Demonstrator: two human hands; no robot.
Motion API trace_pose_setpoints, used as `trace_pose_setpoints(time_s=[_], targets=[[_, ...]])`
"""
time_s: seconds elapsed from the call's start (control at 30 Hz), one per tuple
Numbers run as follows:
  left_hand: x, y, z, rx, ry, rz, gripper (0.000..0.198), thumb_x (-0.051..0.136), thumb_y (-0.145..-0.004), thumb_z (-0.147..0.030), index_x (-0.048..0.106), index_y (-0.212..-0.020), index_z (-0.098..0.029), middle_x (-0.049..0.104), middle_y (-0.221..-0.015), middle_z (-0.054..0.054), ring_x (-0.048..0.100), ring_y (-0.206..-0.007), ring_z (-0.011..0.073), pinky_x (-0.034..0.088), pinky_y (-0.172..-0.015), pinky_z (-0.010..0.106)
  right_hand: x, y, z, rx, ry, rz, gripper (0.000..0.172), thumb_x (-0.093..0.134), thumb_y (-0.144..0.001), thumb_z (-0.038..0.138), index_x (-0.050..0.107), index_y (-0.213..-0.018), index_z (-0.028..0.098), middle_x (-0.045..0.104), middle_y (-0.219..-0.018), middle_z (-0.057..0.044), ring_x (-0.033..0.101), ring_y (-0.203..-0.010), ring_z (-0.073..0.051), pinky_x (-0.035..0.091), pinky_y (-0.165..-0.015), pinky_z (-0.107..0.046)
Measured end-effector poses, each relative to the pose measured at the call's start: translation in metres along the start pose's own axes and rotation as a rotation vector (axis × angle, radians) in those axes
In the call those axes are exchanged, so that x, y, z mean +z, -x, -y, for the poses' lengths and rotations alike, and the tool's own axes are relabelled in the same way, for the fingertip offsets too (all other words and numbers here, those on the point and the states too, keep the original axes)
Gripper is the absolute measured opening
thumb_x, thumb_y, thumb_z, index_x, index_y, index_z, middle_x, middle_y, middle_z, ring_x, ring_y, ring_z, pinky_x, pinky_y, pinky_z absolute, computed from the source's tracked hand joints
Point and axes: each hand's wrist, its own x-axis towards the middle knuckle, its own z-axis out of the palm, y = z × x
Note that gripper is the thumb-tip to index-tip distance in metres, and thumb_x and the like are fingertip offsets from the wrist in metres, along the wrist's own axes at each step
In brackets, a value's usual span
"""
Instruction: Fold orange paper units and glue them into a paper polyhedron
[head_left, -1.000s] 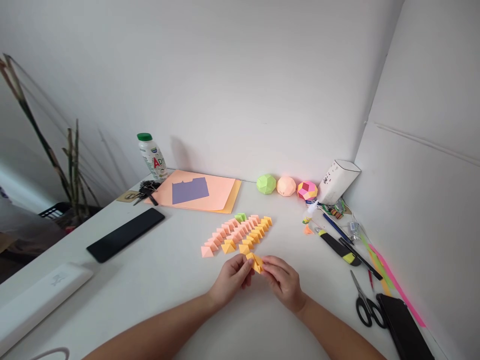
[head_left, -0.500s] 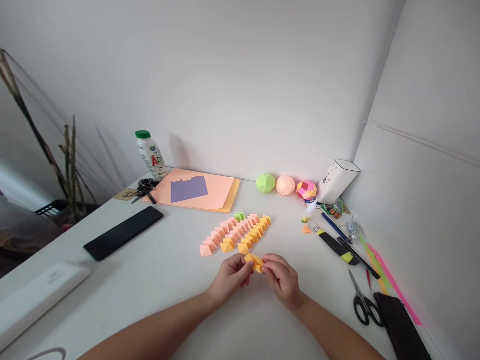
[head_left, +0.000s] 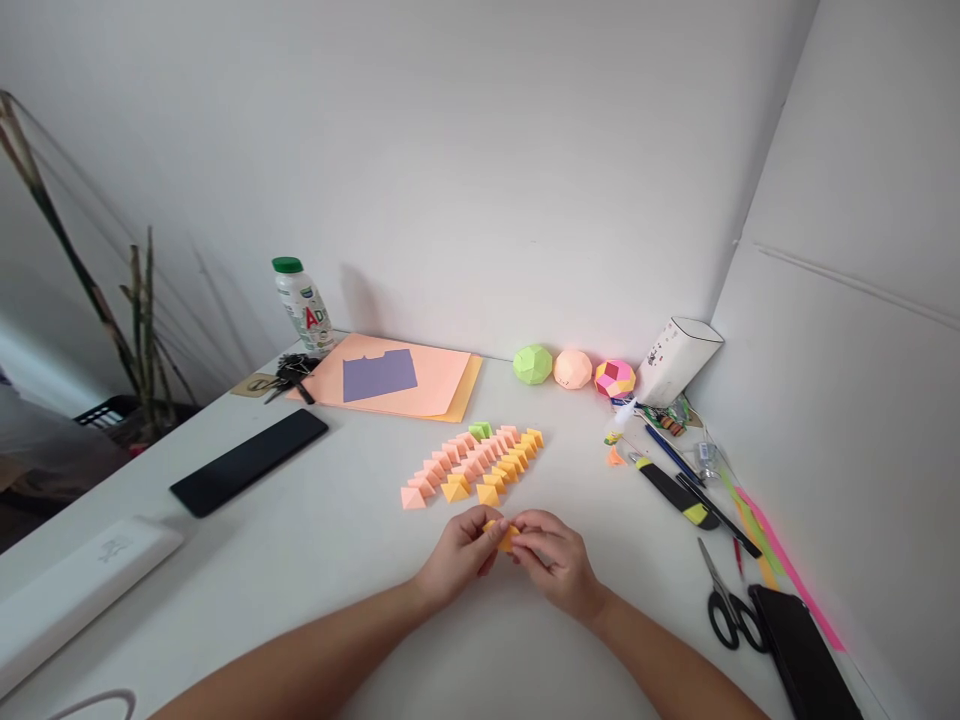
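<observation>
A small orange folded paper piece (head_left: pixel 508 540) is pinched between both hands just above the white desk, partly covered by the fingers. My left hand (head_left: pixel 461 555) closes on its left side with the thumb on top. On its right side, the fingertips of my right hand (head_left: pixel 555 562) grip it. Beyond the hands lie rows of folded paper units: pink ones (head_left: pixel 413 498) on the left and middle, orange ones (head_left: pixel 488 493) on the right and at the near end, and a few green ones (head_left: pixel 480 430) at the back.
Paper balls, green (head_left: pixel 532 364), pink (head_left: pixel 572 369) and multicoloured (head_left: pixel 615 378), stand by the wall. Coloured sheets (head_left: pixel 442 385) and a bottle (head_left: pixel 304 305) are behind. Scissors (head_left: pixel 724 605), a cutter (head_left: pixel 675 492) and a phone (head_left: pixel 802 650) lie right; a black slab (head_left: pixel 251 462) lies left.
My right hand has moved slightly left, closer to the left hand. The orange paper piece has been drawn in and is now more hidden by the fingers.
</observation>
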Motion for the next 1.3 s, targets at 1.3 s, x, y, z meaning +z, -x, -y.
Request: trace_pose_setpoints(time_s=[1.3], targets=[[0.0015, 0.0013, -0.001, -0.018, -0.076, 0.066, 0.029, 0.053, -0.08, -0.045, 0.058, -0.081, -0.017, 0.063, -0.073, 0.002, 0.056, -0.06, 0.0128, 0.042, -0.051, 0.023, -0.0036, 0.0025, -0.0064, -0.282, 0.534, 0.134, 0.022, 0.043, -0.087, 0.008, 0.061, -0.081, 0.018, 0.06, -0.066, -0.004, 0.054, -0.058, -0.015, 0.048, -0.052, -0.028]])
